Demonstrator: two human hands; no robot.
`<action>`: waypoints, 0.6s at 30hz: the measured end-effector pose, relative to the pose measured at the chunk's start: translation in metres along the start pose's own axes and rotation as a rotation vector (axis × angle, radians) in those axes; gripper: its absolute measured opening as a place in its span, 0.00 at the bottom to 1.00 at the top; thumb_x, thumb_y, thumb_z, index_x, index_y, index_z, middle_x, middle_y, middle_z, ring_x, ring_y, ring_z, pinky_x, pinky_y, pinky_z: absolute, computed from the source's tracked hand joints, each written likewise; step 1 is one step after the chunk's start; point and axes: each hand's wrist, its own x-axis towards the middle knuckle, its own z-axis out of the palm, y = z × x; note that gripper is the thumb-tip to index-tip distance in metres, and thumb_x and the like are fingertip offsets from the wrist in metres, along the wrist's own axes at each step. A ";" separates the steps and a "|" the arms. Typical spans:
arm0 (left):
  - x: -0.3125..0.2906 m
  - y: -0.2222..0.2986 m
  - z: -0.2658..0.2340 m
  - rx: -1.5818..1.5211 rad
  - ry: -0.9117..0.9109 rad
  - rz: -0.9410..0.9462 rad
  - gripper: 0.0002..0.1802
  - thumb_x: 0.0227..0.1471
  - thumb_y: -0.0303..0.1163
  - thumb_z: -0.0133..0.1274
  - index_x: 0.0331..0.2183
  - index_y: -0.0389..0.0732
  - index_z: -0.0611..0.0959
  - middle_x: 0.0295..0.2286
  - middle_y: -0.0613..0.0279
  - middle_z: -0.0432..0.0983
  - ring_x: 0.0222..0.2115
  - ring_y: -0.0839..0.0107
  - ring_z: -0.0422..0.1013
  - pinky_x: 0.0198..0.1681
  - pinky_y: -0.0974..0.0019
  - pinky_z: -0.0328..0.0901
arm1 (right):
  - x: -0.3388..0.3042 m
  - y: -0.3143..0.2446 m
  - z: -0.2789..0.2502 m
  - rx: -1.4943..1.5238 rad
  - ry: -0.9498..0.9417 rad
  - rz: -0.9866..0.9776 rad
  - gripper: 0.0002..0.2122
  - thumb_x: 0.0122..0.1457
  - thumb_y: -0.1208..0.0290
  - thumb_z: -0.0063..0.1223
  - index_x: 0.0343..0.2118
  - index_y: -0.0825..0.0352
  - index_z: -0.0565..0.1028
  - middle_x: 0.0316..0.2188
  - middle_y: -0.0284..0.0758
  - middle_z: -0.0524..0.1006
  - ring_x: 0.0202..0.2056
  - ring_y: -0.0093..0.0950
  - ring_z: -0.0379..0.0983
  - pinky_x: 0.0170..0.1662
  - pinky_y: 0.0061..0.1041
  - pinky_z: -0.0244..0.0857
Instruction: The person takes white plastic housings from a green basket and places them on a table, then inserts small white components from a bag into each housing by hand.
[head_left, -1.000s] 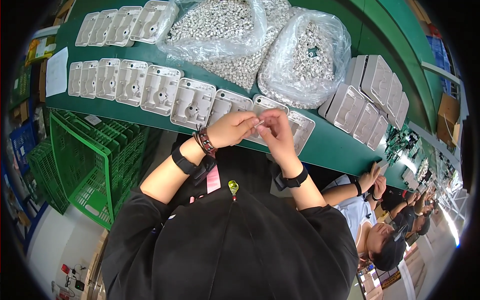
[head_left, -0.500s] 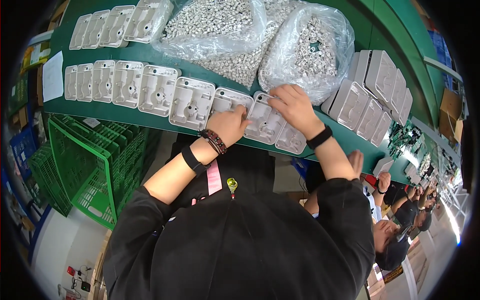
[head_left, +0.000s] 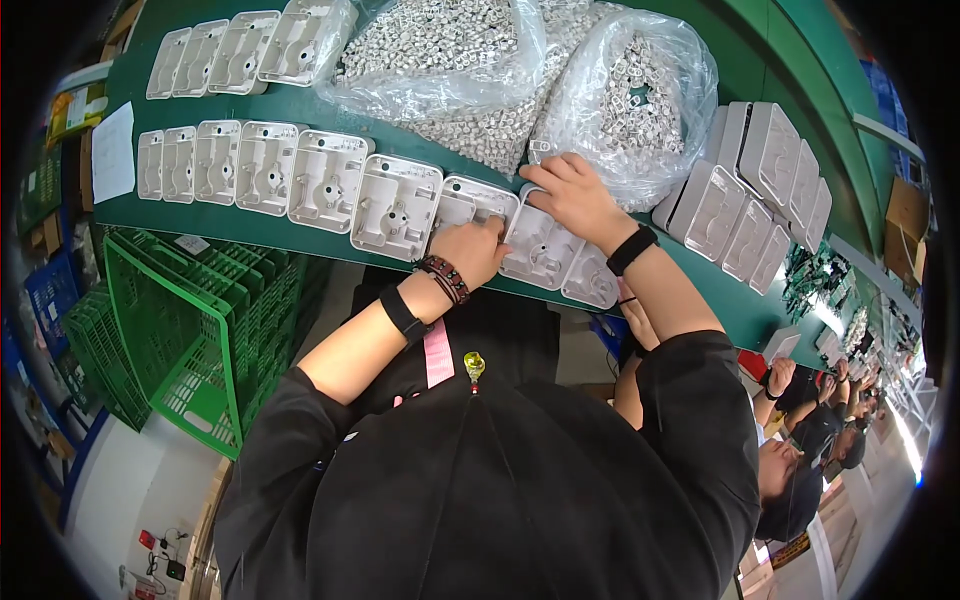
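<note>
My left hand reaches into a grey plastic housing, fingers bent and tips low inside it; whatever they grip is hidden. My right hand is over the far end of the neighbouring housing, thumb and index close together near the table's bare strip. Anything between those fingertips is too small to make out. Just beyond them lies the edge of a clear plastic bag full of small whitish parts. Another housing stands right of these two.
More open housings line the green table leftward, with several behind. A second bag of small parts lies at the back. Stacked grey covers stand right. Green crates are below left. A co-worker's hand is at right.
My right hand has shifted slightly away from me, towards the bagged parts. My left hand stays in the same housing, its fingers lower. A co-worker's arm has come closer beside my right forearm.
</note>
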 end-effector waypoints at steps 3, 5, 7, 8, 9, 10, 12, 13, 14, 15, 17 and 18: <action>0.000 -0.002 0.002 -0.006 0.008 -0.002 0.13 0.44 0.41 0.51 0.29 0.43 0.73 0.19 0.52 0.73 0.22 0.54 0.71 0.25 0.54 0.65 | 0.000 -0.007 -0.005 -0.036 0.023 0.040 0.05 0.40 0.70 0.48 0.21 0.60 0.75 0.41 0.24 0.68 0.43 0.24 0.61 0.45 0.26 0.55; 0.001 -0.001 0.004 -0.010 0.006 -0.017 0.13 0.44 0.41 0.51 0.29 0.42 0.73 0.19 0.53 0.74 0.22 0.54 0.71 0.25 0.54 0.65 | -0.001 -0.013 -0.011 -0.075 0.088 0.094 0.05 0.40 0.71 0.49 0.21 0.61 0.76 0.41 0.24 0.69 0.42 0.24 0.63 0.43 0.27 0.56; 0.001 -0.001 0.005 -0.011 0.010 -0.020 0.13 0.44 0.41 0.51 0.29 0.42 0.73 0.19 0.53 0.74 0.22 0.54 0.71 0.26 0.54 0.65 | -0.004 -0.016 -0.014 -0.043 0.070 0.108 0.05 0.40 0.71 0.49 0.22 0.61 0.76 0.42 0.25 0.68 0.44 0.25 0.62 0.45 0.28 0.55; 0.001 -0.001 0.005 -0.005 0.002 -0.021 0.13 0.45 0.41 0.50 0.29 0.42 0.72 0.19 0.53 0.74 0.22 0.54 0.71 0.26 0.54 0.65 | -0.006 -0.016 -0.017 -0.011 0.051 0.119 0.06 0.41 0.72 0.49 0.23 0.60 0.76 0.44 0.26 0.67 0.45 0.26 0.61 0.46 0.30 0.54; 0.001 -0.001 0.005 0.000 -0.006 -0.023 0.13 0.45 0.41 0.50 0.29 0.42 0.72 0.19 0.53 0.74 0.22 0.54 0.71 0.26 0.54 0.65 | -0.008 -0.017 -0.020 0.021 0.032 0.129 0.06 0.41 0.72 0.48 0.24 0.60 0.76 0.45 0.27 0.66 0.47 0.27 0.59 0.47 0.31 0.53; 0.002 -0.002 0.004 0.006 -0.014 -0.025 0.13 0.45 0.41 0.50 0.30 0.42 0.72 0.19 0.53 0.74 0.22 0.54 0.71 0.26 0.54 0.65 | -0.011 -0.020 -0.024 0.015 0.034 0.129 0.06 0.41 0.72 0.48 0.24 0.60 0.76 0.45 0.27 0.66 0.47 0.27 0.59 0.47 0.31 0.53; -0.002 -0.002 0.000 0.004 -0.017 0.002 0.13 0.45 0.40 0.50 0.29 0.41 0.72 0.19 0.53 0.74 0.23 0.54 0.72 0.26 0.54 0.65 | -0.021 -0.031 -0.035 0.126 -0.018 0.401 0.07 0.42 0.74 0.48 0.26 0.58 0.77 0.46 0.29 0.65 0.47 0.29 0.59 0.48 0.33 0.53; -0.004 0.000 -0.003 0.002 -0.023 0.026 0.13 0.45 0.40 0.50 0.29 0.40 0.72 0.19 0.52 0.74 0.23 0.54 0.72 0.26 0.55 0.65 | -0.024 -0.036 -0.039 0.185 -0.045 0.536 0.08 0.43 0.74 0.48 0.26 0.58 0.77 0.46 0.30 0.65 0.47 0.30 0.59 0.48 0.33 0.53; -0.006 0.000 -0.006 0.000 -0.031 0.054 0.13 0.45 0.39 0.50 0.29 0.39 0.72 0.19 0.51 0.74 0.23 0.54 0.72 0.27 0.55 0.65 | -0.025 -0.041 -0.039 0.182 -0.043 0.540 0.08 0.43 0.74 0.48 0.26 0.58 0.77 0.46 0.30 0.65 0.47 0.30 0.59 0.48 0.33 0.53; -0.007 -0.002 -0.005 0.002 -0.031 0.058 0.13 0.45 0.39 0.50 0.29 0.39 0.72 0.19 0.51 0.74 0.23 0.54 0.72 0.27 0.55 0.65 | -0.024 -0.048 -0.036 0.177 0.007 0.597 0.09 0.43 0.75 0.48 0.27 0.58 0.78 0.46 0.30 0.65 0.47 0.31 0.59 0.48 0.33 0.53; -0.008 -0.007 -0.002 -0.026 -0.015 0.066 0.14 0.46 0.41 0.49 0.32 0.42 0.72 0.20 0.53 0.74 0.23 0.54 0.72 0.26 0.54 0.65 | -0.023 -0.059 -0.027 0.163 0.110 0.712 0.10 0.43 0.76 0.48 0.28 0.57 0.78 0.46 0.31 0.65 0.47 0.33 0.59 0.47 0.33 0.53; -0.008 -0.009 -0.001 -0.040 -0.007 0.071 0.15 0.46 0.42 0.49 0.33 0.43 0.71 0.20 0.53 0.74 0.23 0.53 0.71 0.26 0.53 0.64 | -0.023 -0.059 -0.021 0.158 0.115 0.717 0.10 0.43 0.76 0.48 0.28 0.57 0.78 0.46 0.31 0.65 0.47 0.33 0.59 0.47 0.33 0.53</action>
